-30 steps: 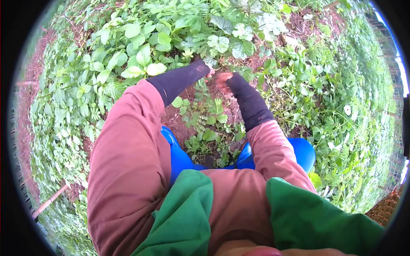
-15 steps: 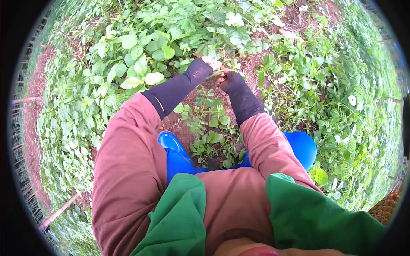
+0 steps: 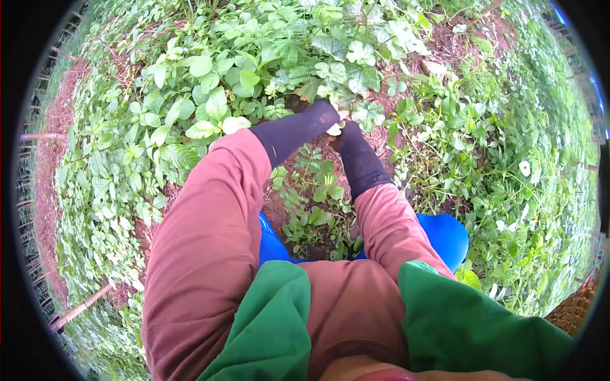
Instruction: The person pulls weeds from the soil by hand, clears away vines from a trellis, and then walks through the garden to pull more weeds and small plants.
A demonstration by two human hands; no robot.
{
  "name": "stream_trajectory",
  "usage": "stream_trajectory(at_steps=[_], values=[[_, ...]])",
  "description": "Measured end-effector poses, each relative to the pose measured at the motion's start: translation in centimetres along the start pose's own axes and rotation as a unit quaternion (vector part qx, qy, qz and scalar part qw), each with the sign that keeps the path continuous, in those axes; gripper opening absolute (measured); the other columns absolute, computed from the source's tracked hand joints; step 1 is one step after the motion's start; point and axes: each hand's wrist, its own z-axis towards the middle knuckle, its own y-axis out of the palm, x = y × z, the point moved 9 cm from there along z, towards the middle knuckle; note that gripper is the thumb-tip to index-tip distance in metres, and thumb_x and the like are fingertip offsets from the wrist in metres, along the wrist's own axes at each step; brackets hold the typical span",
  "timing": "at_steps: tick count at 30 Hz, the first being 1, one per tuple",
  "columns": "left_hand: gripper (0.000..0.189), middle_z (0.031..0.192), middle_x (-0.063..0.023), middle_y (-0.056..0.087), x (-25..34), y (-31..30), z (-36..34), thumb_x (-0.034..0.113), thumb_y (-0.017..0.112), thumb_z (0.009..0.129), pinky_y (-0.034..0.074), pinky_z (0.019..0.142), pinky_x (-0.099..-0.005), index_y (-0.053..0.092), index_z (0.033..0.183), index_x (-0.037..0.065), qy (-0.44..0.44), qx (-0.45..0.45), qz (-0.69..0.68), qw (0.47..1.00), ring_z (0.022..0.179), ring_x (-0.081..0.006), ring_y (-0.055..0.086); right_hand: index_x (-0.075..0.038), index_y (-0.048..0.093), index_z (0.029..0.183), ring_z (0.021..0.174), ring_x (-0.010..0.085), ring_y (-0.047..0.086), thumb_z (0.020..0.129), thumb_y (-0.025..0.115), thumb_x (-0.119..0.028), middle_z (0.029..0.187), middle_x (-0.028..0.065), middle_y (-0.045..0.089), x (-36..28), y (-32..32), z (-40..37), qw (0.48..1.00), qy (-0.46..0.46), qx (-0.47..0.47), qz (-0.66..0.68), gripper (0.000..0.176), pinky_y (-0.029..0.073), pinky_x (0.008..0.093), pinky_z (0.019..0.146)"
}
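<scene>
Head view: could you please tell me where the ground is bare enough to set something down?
Bare red soil shows top right past the broad leaves, and a soil strip runs down the left edge. Near the left hand and right hand, weeds crowd tightly.

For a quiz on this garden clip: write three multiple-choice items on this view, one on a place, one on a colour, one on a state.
1. Where are the left hand and right hand? A in pockets; B among the leafy plants; C on a fence.
2. The boots are: A blue; B black; C yellow.
3. The hands are: A far apart; B close together; C behind the back.
Key: B, leaves surround them; A, bright blue shows beside the legs; B, they meet where the forearms converge.
</scene>
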Motion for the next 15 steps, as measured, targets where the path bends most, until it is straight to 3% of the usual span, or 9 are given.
stream_trajectory(at_steps=[2,3,4,6,7,9,12,14,15], values=[[0.042,0.061,-0.0122,0.058,-1.6,2.5,1.8,0.039,0.053,0.083,0.047,0.056,-0.0365,0.06,0.067,0.001,-0.018,-0.002,-0.143,0.99,0.062,-0.0241,0.061,-0.018,0.05,0.097,0.056,0.0173,0.044,0.082,0.049,-0.031,0.078,0.0022,0.054,-0.8,-0.4,-0.1,0.975,-0.062,-0.005,-0.213,0.02,0.034,0.0289,0.051],[0.034,0.061,-0.0105,0.058,-0.8,2.4,2.1,0.031,0.056,0.082,0.048,0.056,-0.0369,0.059,0.066,0.001,0.013,-0.016,-0.114,0.993,0.063,-0.0241,0.062,-0.017,0.049,0.099,0.058,0.0183,0.045,0.081,0.05,-0.031,0.08,0.0032,0.055,-1.6,-0.4,-0.2,0.971,-0.079,0.0,-0.227,0.023,0.036,0.03,0.052],[0.026,0.062,-0.0088,0.059,0.1,2.4,2.3,0.023,0.058,0.081,0.048,0.055,-0.0373,0.058,0.066,0.002,0.044,-0.029,-0.085,0.995,0.063,-0.0241,0.063,-0.017,0.049,0.101,0.059,0.0193,0.047,0.081,0.052,-0.031,0.081,0.0042,0.055,-2.0,-0.5,-0.1,0.974,-0.068,0.003,-0.214,0.025,0.037,0.0311,0.052],[0.018,0.064,-0.0088,0.059,1.3,1.0,1.2,0.017,0.06,0.08,0.049,0.057,-0.0375,0.06,0.071,0.002,0.013,-0.106,0.153,0.982,0.065,-0.0242,0.063,-0.015,0.048,0.104,0.062,0.0214,0.05,0.08,0.054,-0.032,0.084,0.0063,0.056,-1.3,-1.7,-0.1,0.997,0.045,0.031,-0.057,0.03,0.04,0.0332,0.054],[0.035,0.101,-0.0148,0.061,4.5,-3.2,-2.2,0.035,0.06,0.075,0.046,0.079,-0.0368,0.062,0.098,0.009,-0.07,-0.214,0.166,0.96,0.095,-0.0294,0.058,-0.015,0.047,0.106,0.063,0.0224,0.052,0.079,0.055,-0.032,0.086,0.0073,0.056,-0.9,-2.0,-0.6,0.993,0.106,0.052,0.017,0.033,0.042,0.0343,0.054],[0.036,0.105,-0.0128,0.06,3.9,-2.5,-4.4,0.035,0.059,0.076,0.047,0.079,-0.0374,0.06,0.102,0.01,-0.026,-0.087,0.061,0.994,0.095,-0.0284,0.059,-0.013,0.046,0.11,0.066,0.0244,0.055,0.078,0.058,-0.032,0.089,0.0094,0.057,-0.2,-2.3,-1.7,0.97,0.209,0.079,0.091,0.038,0.045,0.0365,0.055],[0.037,0.1,-0.0087,0.062,-1.5,-0.1,-7.1,0.037,0.055,0.078,0.047,0.077,-0.0397,0.058,0.106,0.013,0.094,0.097,-0.065,0.989,0.09,-0.0288,0.059,-0.012,0.044,0.115,0.07,0.0274,0.059,0.076,0.061,-0.032,0.093,0.0125,0.058,1.4,-2.3,-3.5,0.942,0.324,0.083,0.039,0.047,0.05,0.0397,0.057],[0.034,0.098,-0.0093,0.062,3.0,-7.3,-9.1,0.036,0.053,0.079,0.047,0.076,-0.0406,0.059,0.104,0.014,0.092,0.153,0.132,0.975,0.088,-0.0298,0.059,-0.01,0.043,0.119,0.073,0.0295,0.063,0.075,0.064,-0.032,0.096,0.0145,0.058,2.5,-2.1,-5.8,0.908,0.41,0.063,-0.06,0.053,0.053,0.0418,0.059],[0.039,0.102,-0.0127,0.06,2.6,-7.9,-8.6,0.036,0.056,0.078,0.047,0.075,-0.0401,0.057,0.106,0.009,0.016,0.066,0.158,0.985,0.086,-0.0301,0.059,-0.009,0.043,0.119,0.061,0.0309,0.061,0.08,0.059,-0.032,0.09,0.018,0.059,-0.9,0.7,-6.9,0.892,0.429,0.051,-0.128,0.048,0.051,0.0454,0.046]])
